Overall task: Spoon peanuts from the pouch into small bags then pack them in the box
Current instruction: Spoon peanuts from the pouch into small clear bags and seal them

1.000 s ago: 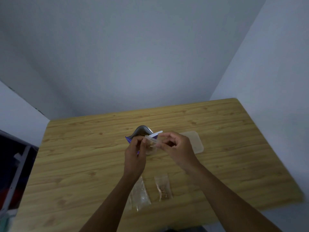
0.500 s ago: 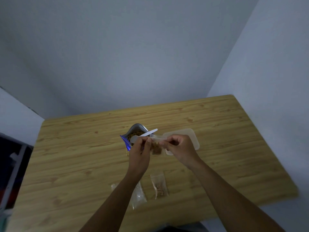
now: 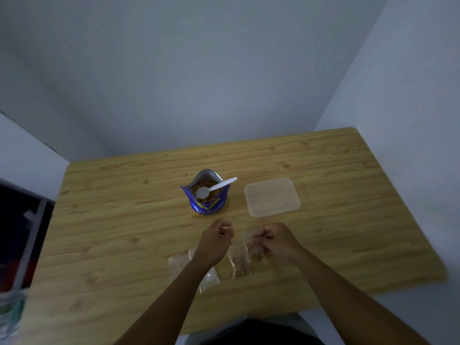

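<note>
The blue peanut pouch stands open at the table's middle, with the white spoon resting in its mouth. The clear plastic box sits to its right. My right hand is closed on a small bag of peanuts just above the table. My left hand is pinched shut a little to the left, and the bag's faint clear top seems to reach its fingertips. A second filled small bag lies flat between my forearms. Empty clear bags lie partly under my left forearm.
The wooden table is set into a corner, with walls behind it and on the right. Dark shelving stands off its left edge.
Both hands have come down and toward me from in front of the pouch, carrying the small bag. The pouch, spoon and box are now uncovered. The camera view has tilted.
</note>
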A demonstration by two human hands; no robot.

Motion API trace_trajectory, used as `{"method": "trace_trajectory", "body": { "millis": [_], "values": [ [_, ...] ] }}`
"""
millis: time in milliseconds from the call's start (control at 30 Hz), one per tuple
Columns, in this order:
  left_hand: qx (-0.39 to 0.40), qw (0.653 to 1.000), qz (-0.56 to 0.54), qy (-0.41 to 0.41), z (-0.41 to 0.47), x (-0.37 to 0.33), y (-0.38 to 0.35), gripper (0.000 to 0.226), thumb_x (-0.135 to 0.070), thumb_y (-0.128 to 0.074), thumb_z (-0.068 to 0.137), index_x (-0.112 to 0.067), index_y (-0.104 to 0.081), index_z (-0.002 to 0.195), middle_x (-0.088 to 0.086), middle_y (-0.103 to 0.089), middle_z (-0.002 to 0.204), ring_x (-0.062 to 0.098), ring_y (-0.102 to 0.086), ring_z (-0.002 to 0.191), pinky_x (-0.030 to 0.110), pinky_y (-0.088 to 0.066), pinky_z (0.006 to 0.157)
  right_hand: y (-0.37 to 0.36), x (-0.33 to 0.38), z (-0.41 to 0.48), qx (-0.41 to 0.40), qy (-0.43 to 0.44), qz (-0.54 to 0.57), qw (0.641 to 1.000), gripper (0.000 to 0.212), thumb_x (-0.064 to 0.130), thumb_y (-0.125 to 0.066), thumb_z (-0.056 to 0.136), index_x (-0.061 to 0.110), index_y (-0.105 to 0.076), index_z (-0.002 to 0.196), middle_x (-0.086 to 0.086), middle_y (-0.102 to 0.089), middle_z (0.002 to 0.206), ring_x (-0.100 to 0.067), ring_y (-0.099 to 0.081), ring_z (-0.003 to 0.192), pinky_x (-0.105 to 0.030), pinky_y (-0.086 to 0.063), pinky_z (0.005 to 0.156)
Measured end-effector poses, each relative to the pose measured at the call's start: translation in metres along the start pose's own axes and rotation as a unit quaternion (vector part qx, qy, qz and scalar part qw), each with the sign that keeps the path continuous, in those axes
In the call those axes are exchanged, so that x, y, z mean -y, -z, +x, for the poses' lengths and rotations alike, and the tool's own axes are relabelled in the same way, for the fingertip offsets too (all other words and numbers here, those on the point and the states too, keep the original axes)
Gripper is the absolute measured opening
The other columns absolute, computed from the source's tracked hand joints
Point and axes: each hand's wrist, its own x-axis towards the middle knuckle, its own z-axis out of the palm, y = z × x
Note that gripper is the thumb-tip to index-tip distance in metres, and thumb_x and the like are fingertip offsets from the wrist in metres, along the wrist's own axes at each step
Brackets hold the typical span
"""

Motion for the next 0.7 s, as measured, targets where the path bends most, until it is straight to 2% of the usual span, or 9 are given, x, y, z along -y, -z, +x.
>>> {"method": "trace_trajectory", "body": {
  "millis": [67, 167, 200, 333, 433, 533, 700],
  "values": [
    [0.003, 0.999, 0.05, 0.012, -0.002, 0.016, 0.006, 0.017, -0.025, -0.06, 0.094, -0.02, -0.066, 0.109, 0.004, -0.073, 0.091, 0.018, -0.07, 0.08, 0.034, -0.057, 0.077, -0.007, -0.023, 0.002, 0.003, -0.024, -0.047, 0.999, 0.014, 0.012, -0.081, 0.081, 0.021, -0.074, 0.073, 0.001, -0.076, 0.069, -0.015, -0.07, 0.065, -0.042, -0.062, 0.073],
    [-0.016, 0.994, 0.109, 0.026, -0.005, 0.033, 0.018, 0.015, -0.024, -0.06, 0.093, -0.021, -0.065, 0.106, 0.001, -0.071, 0.088, 0.019, -0.068, 0.081, 0.033, -0.055, 0.075, -0.012, -0.034, 0.0, -0.031, -0.03, -0.098, 0.994, 0.012, 0.02, -0.081, 0.083, 0.02, -0.07, 0.078, 0.003, -0.072, 0.073, -0.009, -0.066, 0.066, -0.021, -0.054, 0.063],
    [-0.029, 0.991, 0.125, 0.027, -0.007, 0.037, 0.022, 0.014, -0.022, -0.059, 0.093, -0.021, -0.065, 0.105, 0.002, -0.069, 0.088, 0.019, -0.066, 0.081, 0.031, -0.053, 0.073, -0.012, -0.034, -0.001, -0.052, -0.019, -0.118, 0.992, 0.013, 0.025, -0.081, 0.082, 0.02, -0.069, 0.081, 0.004, -0.071, 0.076, -0.01, -0.067, 0.07, -0.019, -0.05, 0.062],
    [-0.087, 0.972, 0.217, 0.01, -0.01, 0.065, 0.038, 0.024, -0.017, -0.068, 0.087, -0.015, -0.065, 0.111, 0.006, -0.063, 0.101, 0.016, -0.059, 0.086, 0.026, -0.045, 0.076, -0.011, -0.027, -0.004, -0.128, -0.01, -0.215, 0.968, 0.024, 0.036, -0.068, 0.081, 0.021, -0.069, 0.1, 0.002, -0.071, 0.098, -0.022, -0.067, 0.094, -0.031, -0.054, 0.077],
    [-0.083, 0.953, 0.292, 0.015, -0.014, 0.083, 0.046, 0.045, -0.026, -0.077, 0.078, -0.016, -0.061, 0.119, 0.008, -0.055, 0.112, 0.027, -0.059, 0.102, 0.037, -0.05, 0.087, -0.016, -0.017, -0.007, -0.182, 0.036, -0.255, 0.949, 0.029, 0.028, -0.063, 0.088, 0.018, -0.068, 0.114, -0.003, -0.067, 0.108, -0.027, -0.064, 0.103, -0.036, -0.053, 0.083],
    [-0.066, 0.932, 0.356, 0.017, -0.02, 0.093, 0.049, 0.06, -0.034, -0.08, 0.069, -0.017, -0.057, 0.122, 0.008, -0.051, 0.113, 0.032, -0.055, 0.106, 0.04, -0.047, 0.087, -0.028, -0.014, -0.009, -0.146, 0.102, -0.245, 0.953, 0.024, 0.022, -0.059, 0.087, 0.018, -0.07, 0.109, -0.002, -0.07, 0.103, -0.024, -0.067, 0.095, -0.036, -0.055, 0.078],
    [-0.069, 0.926, 0.372, -0.002, -0.017, 0.101, 0.048, 0.057, -0.033, -0.084, 0.064, -0.018, -0.059, 0.113, 0.005, -0.05, 0.108, 0.031, -0.055, 0.1, 0.039, -0.044, 0.082, -0.064, -0.006, -0.017, -0.017, 0.181, -0.273, 0.945, 0.025, 0.025, -0.051, 0.091, 0.02, -0.07, 0.106, -0.002, -0.071, 0.105, -0.023, -0.066, 0.096, -0.035, -0.054, 0.078]
  ]
}}
